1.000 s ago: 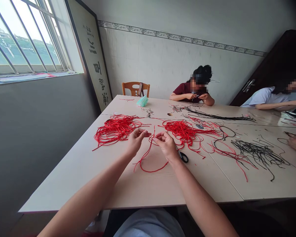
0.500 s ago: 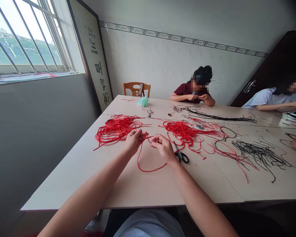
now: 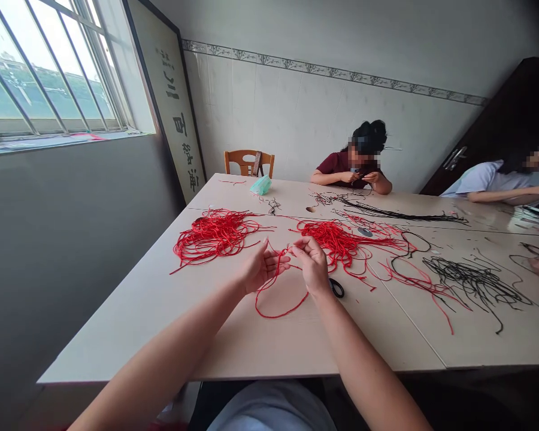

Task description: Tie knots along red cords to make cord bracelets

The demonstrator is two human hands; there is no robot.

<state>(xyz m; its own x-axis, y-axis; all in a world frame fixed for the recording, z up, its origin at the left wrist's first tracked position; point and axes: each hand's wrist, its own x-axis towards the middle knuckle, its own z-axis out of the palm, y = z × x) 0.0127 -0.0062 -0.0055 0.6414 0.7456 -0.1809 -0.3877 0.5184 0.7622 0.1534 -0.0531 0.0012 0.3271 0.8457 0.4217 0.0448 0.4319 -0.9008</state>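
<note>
A red cord (image 3: 276, 316) hangs in a loop between my hands, its lower bend over the pale table. My right hand (image 3: 313, 263) is closed in a pinch on the cord near its top. With fingers stretched out and palm turned up, my left hand (image 3: 263, 266) is beside it, and the cord passes across its fingers. Behind my right hand lies a pile of red cords (image 3: 332, 236). Another heap of red cords (image 3: 218, 236) is to the left, beyond my left hand. Scissors (image 3: 336, 288) lie by my right wrist, mostly hidden, with a black handle showing.
Black cords (image 3: 476, 278) lie tangled on the right of the table (image 3: 130, 335), and a long black bundle (image 3: 399, 212) farther back. A green plastic bag (image 3: 261, 185) sits near the far edge. One person (image 3: 341, 167) works across the table, another (image 3: 489, 179) at right.
Both hands have shifted right. My left hand has opened its fingers from a pinch, while my right hand has closed on the cord and now covers most of the scissors.
</note>
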